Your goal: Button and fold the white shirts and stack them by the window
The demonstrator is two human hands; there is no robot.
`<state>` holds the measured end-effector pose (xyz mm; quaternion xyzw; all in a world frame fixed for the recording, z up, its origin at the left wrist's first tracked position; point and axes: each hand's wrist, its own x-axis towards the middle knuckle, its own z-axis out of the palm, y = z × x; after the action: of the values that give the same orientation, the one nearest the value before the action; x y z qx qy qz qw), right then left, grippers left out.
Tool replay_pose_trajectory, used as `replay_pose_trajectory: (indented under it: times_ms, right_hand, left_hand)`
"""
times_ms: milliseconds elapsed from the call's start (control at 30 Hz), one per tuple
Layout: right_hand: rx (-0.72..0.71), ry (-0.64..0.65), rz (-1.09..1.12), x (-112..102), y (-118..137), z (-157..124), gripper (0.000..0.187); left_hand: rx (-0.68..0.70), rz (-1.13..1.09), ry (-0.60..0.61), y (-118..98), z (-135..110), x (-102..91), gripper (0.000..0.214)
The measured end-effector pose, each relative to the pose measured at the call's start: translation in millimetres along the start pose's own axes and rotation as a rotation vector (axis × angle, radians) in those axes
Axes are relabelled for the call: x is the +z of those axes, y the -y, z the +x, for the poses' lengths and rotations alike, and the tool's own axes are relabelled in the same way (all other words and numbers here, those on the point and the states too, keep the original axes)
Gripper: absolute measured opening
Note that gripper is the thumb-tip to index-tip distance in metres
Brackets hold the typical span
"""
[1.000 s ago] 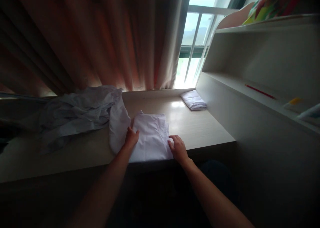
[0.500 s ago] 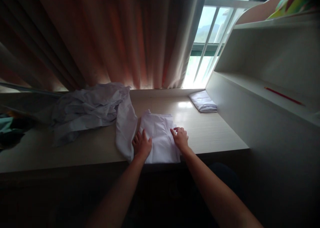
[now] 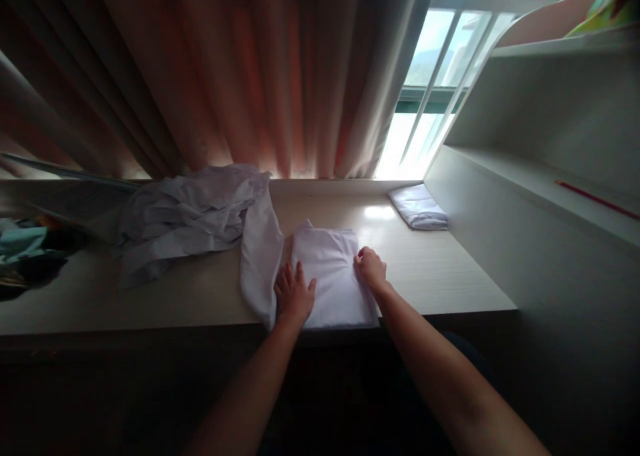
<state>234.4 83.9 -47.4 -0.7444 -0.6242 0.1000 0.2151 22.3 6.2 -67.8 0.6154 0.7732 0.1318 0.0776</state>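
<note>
Messy pile point(image 3: 185, 216): middle left, on the desk point(image 3: 450, 276).
Left hand point(image 3: 294, 296): spread flat, holding nothing, pressing the folded white cloth point(image 3: 333, 276), lower middle.
Right hand point(image 3: 371, 269): curled at that cloth's right edge; pinching or not, cannot tell.
Tip: press flat, keep edges even.

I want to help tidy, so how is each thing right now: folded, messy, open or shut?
white garment: folded flat at the front edge of the desk.
left hand: open, flat on the garment.
right hand: fingers curled at the garment's right edge.
clothes pile: crumpled, unfolded.
small cloth: folded, by the window.
curtain: drawn, gap at right.
</note>
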Motion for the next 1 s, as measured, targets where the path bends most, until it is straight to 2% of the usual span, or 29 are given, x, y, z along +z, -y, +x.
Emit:
replay_pose_trajectory:
  times_ms: [67, 167, 267, 333, 400, 533, 667, 733, 800, 900, 1000]
  right_hand:
    - [-0.044, -0.019, -0.006, 3, 0, -6, 0.031]
    - [-0.278, -0.009, -0.027, 11, -4, -15, 0.045]
    - [-0.454, 0.162, -0.083, 21, -14, -18, 0.056]
    - [-0.453, 0.28, -0.103, 26, -21, -18, 0.06]
    - [-0.452, 0.323, -0.107, 27, -27, -17, 0.062]
    - [-0.457, 0.308, -0.119, 26, -30, -19, 0.064]
    - [-0.421, 0.241, -0.168, 21, -25, -22, 0.066]
    - [-0.42, 0.17, -0.185, 16, -14, -20, 0.067]
    - [-0.513, 0.132, -0.182, 13, 5, -16, 0.065]
    - [-0.836, 0.21, -0.159, 18, 48, -10, 0.058]
    - [-1.159, 0.34, -0.158, 41, 89, -6, 0.054]
  left_hand:
    - [0.027, -0.006, 0.005, 0, -4, -0.9, 0.074]
    - [0.156, -0.02, 0.02, 1, -14, 0.7, 0.072]
    - [0.266, -0.02, 0.052, 1, -26, 6.9, 0.071]
    - [0.285, -0.016, 0.064, 1, -30, 11.0, 0.071]
    - [0.278, -0.014, 0.08, 0, -30, 12.2, 0.072]
    - [0.28, -0.022, 0.13, 2, -21, 3.6, 0.072]
    - [0.328, -0.046, 0.164, 15, -10, -7.1, 0.065]
    - [0.348, -0.044, 0.175, 22, -8, -7.5, 0.064]
    - [0.361, -0.024, 0.161, 26, -9, -5.1, 0.064]
    - [0.375, 0.018, 0.121, 27, -12, -1.2, 0.063]
    - [0.401, 0.049, 0.093, 26, -14, -0.9, 0.066]
